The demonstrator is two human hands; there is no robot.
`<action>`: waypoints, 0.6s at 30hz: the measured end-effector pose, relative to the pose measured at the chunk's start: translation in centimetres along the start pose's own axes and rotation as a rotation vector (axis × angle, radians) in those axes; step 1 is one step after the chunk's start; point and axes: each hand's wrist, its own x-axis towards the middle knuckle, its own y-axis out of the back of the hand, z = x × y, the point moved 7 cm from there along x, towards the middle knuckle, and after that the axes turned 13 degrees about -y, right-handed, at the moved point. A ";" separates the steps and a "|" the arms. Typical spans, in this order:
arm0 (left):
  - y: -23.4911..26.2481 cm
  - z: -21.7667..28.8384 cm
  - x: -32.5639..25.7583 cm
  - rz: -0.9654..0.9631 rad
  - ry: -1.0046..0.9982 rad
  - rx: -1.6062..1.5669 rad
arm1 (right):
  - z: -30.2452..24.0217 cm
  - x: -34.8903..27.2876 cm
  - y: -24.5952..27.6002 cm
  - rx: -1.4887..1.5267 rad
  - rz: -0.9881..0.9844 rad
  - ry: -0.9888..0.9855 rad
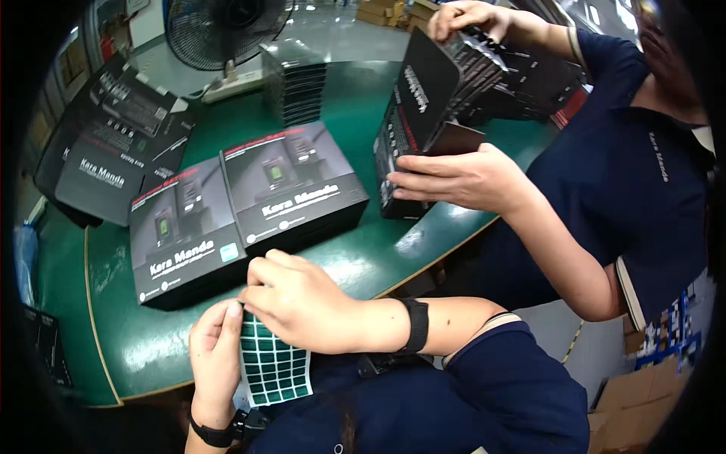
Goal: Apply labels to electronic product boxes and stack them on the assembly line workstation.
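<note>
My left hand pinches the upper edge of a sticker sheet, a white grid with dark green cells, in front of my body. My right hand is closed at the sheet's top corner, its fingertips meeting those of the left; whether a single sticker is between them is too small to tell. Just beyond the hands, two black and grey printed boxes lie side by side on the green table. The left box bears a small pale teal sticker near its corner; none shows on the right box.
On the right, a co-worker's hands hold an open black box at the table edge. A stack of clear plastic cases stands at the back. Dark flattened cartons lie at left. A fan stands behind.
</note>
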 end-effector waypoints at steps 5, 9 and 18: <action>0.2 0.7 0.4 0.057 0.015 0.103 | 2.0 0.0 0.5 0.171 -0.111 -0.190; -0.9 1.3 0.4 -0.019 -0.102 0.184 | 2.4 -0.1 0.0 0.111 -0.227 -0.236; -0.9 0.7 0.4 -0.050 -0.023 0.169 | 2.7 -0.1 0.4 0.195 -0.245 -0.200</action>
